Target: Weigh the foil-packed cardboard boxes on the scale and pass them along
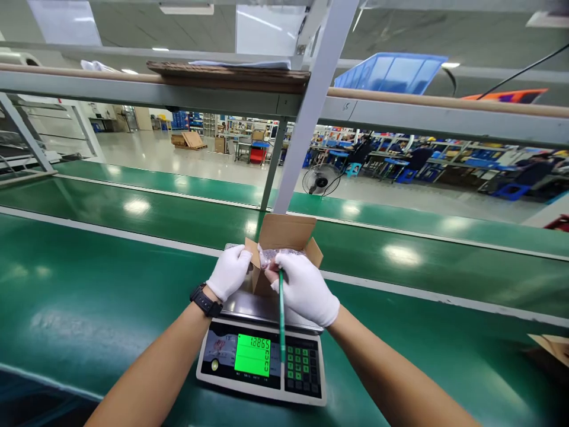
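A small open cardboard box (287, 232) stands on the steel pan of a digital scale (260, 362) on the green bench. Its green display is lit. Inside the box lies a clear plastic bag (274, 256) of small parts. My left hand (229, 273), in a white glove with a black watch at the wrist, grips the box's left flap. My right hand (306, 288), also gloved, is closed on a green stick (281, 314) that hangs down over the scale, and its fingers touch the bag at the box's mouth.
A grey upright post (311, 112) rises just behind the box and carries a shelf with a blue crate (391, 73). A cardboard piece (551, 347) lies at the right edge. Beyond the green belt (133, 207) are a floor fan (320, 179) and distant workstations.
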The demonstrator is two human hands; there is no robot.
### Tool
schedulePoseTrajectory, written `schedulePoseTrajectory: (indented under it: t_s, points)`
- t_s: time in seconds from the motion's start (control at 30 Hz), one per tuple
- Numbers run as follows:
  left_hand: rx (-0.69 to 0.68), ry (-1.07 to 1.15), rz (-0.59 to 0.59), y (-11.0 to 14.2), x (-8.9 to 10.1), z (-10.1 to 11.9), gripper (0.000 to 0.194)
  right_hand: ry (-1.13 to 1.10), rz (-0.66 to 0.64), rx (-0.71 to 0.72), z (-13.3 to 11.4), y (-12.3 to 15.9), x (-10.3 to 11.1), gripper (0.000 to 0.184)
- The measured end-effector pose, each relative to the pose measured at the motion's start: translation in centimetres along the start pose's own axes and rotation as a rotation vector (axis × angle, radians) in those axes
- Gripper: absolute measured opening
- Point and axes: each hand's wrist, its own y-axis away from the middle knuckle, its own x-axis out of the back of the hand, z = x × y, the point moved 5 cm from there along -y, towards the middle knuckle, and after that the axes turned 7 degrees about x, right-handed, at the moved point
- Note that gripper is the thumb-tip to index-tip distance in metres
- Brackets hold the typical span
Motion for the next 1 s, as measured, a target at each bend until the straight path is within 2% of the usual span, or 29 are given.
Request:
schedulePoseTrajectory:
  t_s: [0.07,0.13,0.27,0.47,0.63,1.0]
  points:
    - [0.039,0.057,-0.035,0.1,-0.1,0.1,0.026,-0.246,0.112,-0.1,0.6,0.1,0.9,0.024]
    - [0.055,0.115,-0.064,0.2,-0.3,-0.1,0.027,-0.45,0.153,-0.161,1.0,-0.2,1.3,0.036]
    - [0.034,0.195,-0.1,0.2,-0.4,-0.9,0.035,-0.575,0.015,-0.254,1.1,-1.5,0.5,0.04]
    - [-0.041,0.188,-0.074,0.2,-0.3,-0.9,0.035,-0.428,-0.04,-0.373,0.9,-2.7,-1.0,0.036]
    - [-0.027,0.206,-0.092,0.3,-0.5,-0.9,0.036,-0.305,-0.065,-0.367,0.9,-2.8,-1.3,0.037]
    - [-0.033,0.235,-0.077,0.2,-0.7,-1.2,0.042,-0.221,0.025,-0.356,1.2,-2.7,-1.3,0.039]
